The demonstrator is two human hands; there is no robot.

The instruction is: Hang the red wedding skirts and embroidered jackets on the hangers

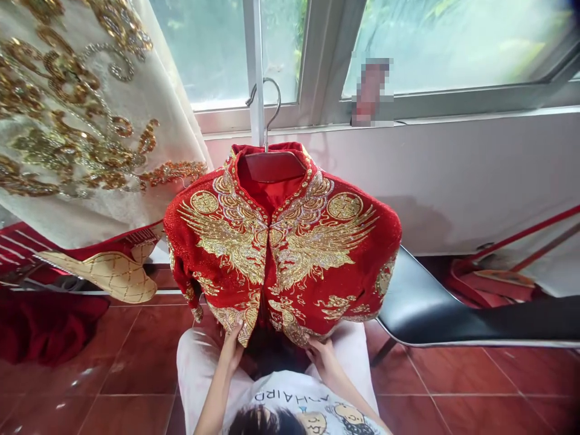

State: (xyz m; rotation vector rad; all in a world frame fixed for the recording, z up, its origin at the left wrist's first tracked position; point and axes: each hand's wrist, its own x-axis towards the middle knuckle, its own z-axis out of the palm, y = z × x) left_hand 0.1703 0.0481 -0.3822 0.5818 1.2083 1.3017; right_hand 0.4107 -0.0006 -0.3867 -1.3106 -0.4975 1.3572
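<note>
A red jacket (326,254) with gold embroidery hangs in front of me, its collar around a red hanger (272,166) with a metal hook. My left hand (232,345) pinches the lower front corner of the jacket on the left side. On the other side, my right hand (319,351) is closed on the bottom hem. Between the hands the lower front edges part, while the neck stays joined at the top. Some fingertips are hidden behind the cloth.
A cream cloth with gold sequins (176,139) hangs at the left. Below it are a gold quilted piece (113,275) and dark red fabric (49,326). A black chair (426,302) stands at the right, near a red dustpan (493,284). A window (408,48) is behind.
</note>
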